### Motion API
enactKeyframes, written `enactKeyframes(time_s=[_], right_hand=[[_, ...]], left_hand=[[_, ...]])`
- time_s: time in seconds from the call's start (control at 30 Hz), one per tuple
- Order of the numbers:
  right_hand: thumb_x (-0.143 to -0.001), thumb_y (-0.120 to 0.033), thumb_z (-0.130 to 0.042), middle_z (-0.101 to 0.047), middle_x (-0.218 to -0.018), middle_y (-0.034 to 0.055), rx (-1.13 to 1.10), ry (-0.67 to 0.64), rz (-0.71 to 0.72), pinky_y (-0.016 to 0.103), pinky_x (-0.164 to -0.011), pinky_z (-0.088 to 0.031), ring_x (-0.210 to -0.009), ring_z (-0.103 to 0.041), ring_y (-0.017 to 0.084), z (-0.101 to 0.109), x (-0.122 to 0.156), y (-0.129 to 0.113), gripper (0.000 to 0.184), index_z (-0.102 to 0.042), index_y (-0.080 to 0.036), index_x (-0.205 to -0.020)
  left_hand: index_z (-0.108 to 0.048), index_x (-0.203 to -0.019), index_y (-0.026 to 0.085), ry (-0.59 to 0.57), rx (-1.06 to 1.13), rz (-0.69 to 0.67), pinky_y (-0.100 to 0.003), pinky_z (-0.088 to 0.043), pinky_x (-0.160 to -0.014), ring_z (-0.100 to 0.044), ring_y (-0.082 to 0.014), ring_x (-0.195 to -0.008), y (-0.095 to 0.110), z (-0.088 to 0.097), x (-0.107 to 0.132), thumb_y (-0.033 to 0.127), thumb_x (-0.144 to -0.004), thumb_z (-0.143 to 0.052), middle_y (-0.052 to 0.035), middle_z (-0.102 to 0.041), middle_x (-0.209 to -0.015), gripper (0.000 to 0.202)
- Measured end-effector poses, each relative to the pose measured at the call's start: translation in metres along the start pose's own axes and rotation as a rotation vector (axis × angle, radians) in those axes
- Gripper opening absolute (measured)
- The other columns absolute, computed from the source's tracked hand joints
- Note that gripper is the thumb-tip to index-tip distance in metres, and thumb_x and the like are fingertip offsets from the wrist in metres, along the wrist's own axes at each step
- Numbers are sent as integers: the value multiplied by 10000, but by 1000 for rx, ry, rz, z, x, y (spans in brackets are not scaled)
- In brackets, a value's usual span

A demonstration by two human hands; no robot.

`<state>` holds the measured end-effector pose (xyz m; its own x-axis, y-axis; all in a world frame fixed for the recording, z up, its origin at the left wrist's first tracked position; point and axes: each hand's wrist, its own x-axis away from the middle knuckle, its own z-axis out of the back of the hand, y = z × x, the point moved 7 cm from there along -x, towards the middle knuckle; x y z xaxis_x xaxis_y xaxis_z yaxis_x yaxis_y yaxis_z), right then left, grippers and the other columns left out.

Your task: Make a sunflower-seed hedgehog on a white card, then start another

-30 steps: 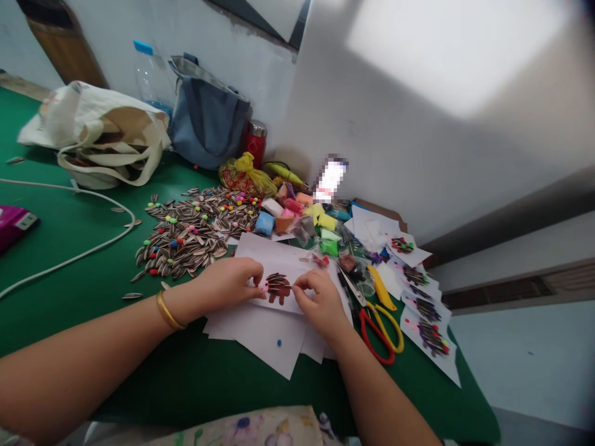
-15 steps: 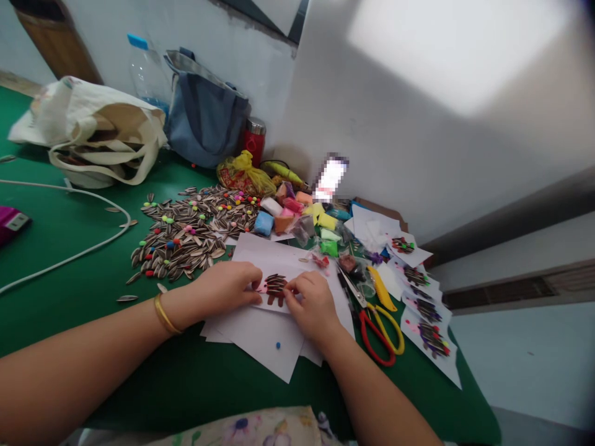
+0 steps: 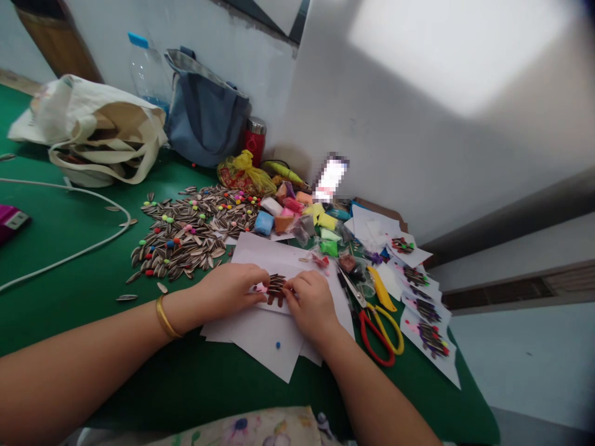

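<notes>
On the green table [image 3: 195, 378], tight quarters at the middle and room at the margins

Nearest me, a flowered cloth [image 3: 242, 430] lay along the bottom of the head view. From it a band of green surface ran up to the stacked white sheets [image 3: 269, 357], leaving space between the forearms. A blue bead [image 3: 277, 345] sat on the lower paper, inside its edges.

Farther up, I had both hands over the stack. The left hand [image 3: 235, 288], with a gold bangle [image 3: 166, 317] at its wrist, held thumb and forefinger slightly apart beside the pink head end of the brown figure [image 3: 277, 287]; I saw nothing gripped in that gap. The right hand [image 3: 312, 303] had thumb and forefinger drawn close together at the figure's right edge; I could not tell whether they pinched a seed. The figure, seeds lying along its back like spines, was on the top sheet [image 3: 260, 248] between the hands, with little room either side.

Scissors [image 3: 375, 339] and a yellow-handled tool [image 3: 382, 290] crowded the right flank. Past a strip of green, cards [image 3: 446, 370] with similar figures lay near the table's slanting right edge.

Leftward, a heap of striped seeds [image 3: 186, 241] came close to the paper; beyond it a white cable [image 3: 93, 248] curved across open green. Coloured packets [image 3: 330, 248] hemmed in the far side. At the back stood a red flask [image 3: 255, 141], a blue bag [image 3: 207, 118] and a clear bottle [image 3: 144, 74], near the wall [image 3: 418, 155].
</notes>
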<state>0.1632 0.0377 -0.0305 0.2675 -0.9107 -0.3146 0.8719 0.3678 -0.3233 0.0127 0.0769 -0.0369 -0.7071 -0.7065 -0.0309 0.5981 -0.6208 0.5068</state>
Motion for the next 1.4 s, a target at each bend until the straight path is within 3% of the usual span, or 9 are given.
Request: enactKeyframes(time_s=[0.43,1.07,1.4], right_hand=[[-921,-228,-635,-666,-809,44,228,-5,81,363,-755,-301,-827,-519,213,1,-1,-12,138,-685,-198,-796],[-892,-203,-671,-686,-860,26,37,22,48,356,-810,-340,-873,-546,208,2,2,-1,39,-709,-213,-892],[-928,-207,-597,-666,-856,57,246,-3,115,374,-781,-301,-869,-512,225,-2,1,-13,111,-675,-197,-849]], left_hand=[[-662,-1006,274,4,-78,-67,-276,-391,-697,-651,-192,-839,6,-6,0,310,-882,-620,8,-692,-899,135],[-650,-1182,307,-11,-136,-108,-281,-428,-689,-676,-197,-837,13,-9,3,324,-912,-596,-2,-713,-929,276],[-650,-1181,275,-30,-152,-129,-297,-454,-682,-684,-211,-822,21,-12,3,328,-909,-598,-20,-722,-923,282]])
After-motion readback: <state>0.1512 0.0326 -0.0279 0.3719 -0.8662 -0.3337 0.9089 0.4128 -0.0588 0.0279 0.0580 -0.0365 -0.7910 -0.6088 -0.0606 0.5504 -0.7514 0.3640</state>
